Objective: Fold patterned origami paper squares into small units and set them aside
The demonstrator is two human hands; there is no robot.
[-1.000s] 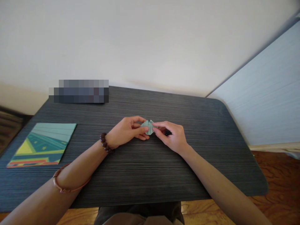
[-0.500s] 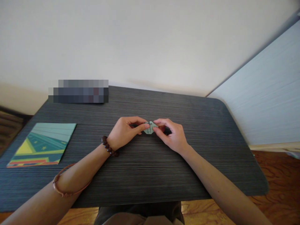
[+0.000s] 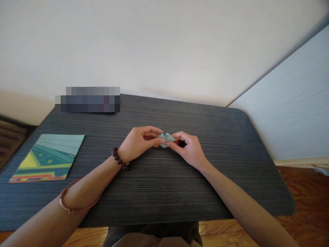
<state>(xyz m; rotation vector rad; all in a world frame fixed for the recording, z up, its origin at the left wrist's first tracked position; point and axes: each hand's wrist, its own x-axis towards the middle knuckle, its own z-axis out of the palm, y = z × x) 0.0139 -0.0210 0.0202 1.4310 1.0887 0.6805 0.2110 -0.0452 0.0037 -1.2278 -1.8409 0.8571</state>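
Note:
Between my hands, just over the middle of the table, is a small folded piece of pale green paper with dark printed marks. My left hand pinches its left side between thumb and fingers. On the right side, the thumb and fingertips of my right hand are closed on the same paper. Fingertips hide part of the folds and the underside. A dark bead bracelet circles my left wrist, and a copper-coloured bangle sits farther up that forearm.
At the left of the dark ribbed table lies a flat green, yellow and orange printed sheet. A pixelated, unreadable object stands at the back left. Behind is a pale wall; a light panel rises at the right.
The folded paper has turned slightly, and its right corner now sticks out farther between my fingers. My right thumb and fingertips have shifted a little; both hands keep their hold.

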